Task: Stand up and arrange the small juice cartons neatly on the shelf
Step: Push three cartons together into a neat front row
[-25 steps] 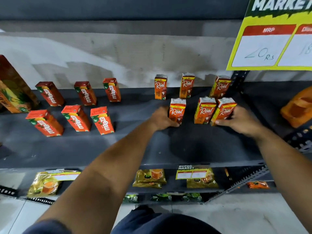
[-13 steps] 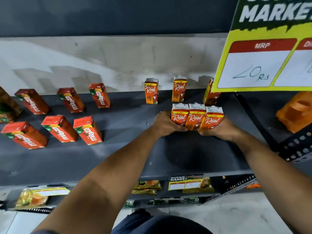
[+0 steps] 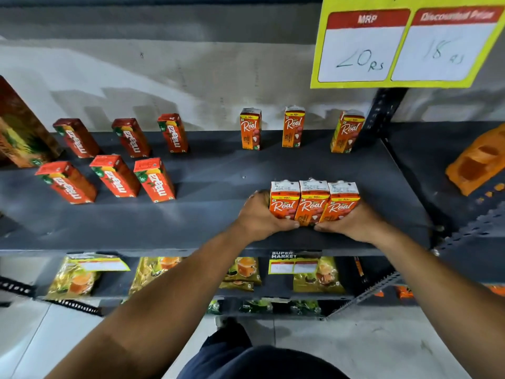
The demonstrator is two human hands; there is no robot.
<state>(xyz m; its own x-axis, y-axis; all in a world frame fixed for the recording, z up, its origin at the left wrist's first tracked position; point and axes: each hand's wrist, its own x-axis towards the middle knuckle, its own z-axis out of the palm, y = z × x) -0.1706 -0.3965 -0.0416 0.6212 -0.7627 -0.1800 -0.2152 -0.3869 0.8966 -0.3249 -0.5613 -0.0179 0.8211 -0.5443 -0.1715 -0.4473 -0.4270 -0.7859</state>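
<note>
Three small orange Real juice cartons [image 3: 313, 202] stand pressed side by side near the front of the dark grey shelf [image 3: 213, 222]. My left hand [image 3: 259, 217] clasps the left end of the row and my right hand [image 3: 352, 222] clasps the right end. Three more Real cartons stand spaced apart along the back wall, the left one [image 3: 250, 129], the middle one [image 3: 293, 127] and the right one [image 3: 347, 132]. To the left, several red Maaza cartons [image 3: 154, 180] stand in two rows.
A tall juice box [image 3: 21, 132] stands at the far left. A yellow price sign [image 3: 404, 45] hangs at the upper right, beside the shelf's upright post [image 3: 379, 116]. An orange object [image 3: 481, 160] lies on the neighbouring shelf. Yellow packets [image 3: 317, 277] fill the lower shelf.
The three front Real cartons, spaced apart a second ago, are now squeezed together into a tight row between my hands and sit closer to the front edge.
</note>
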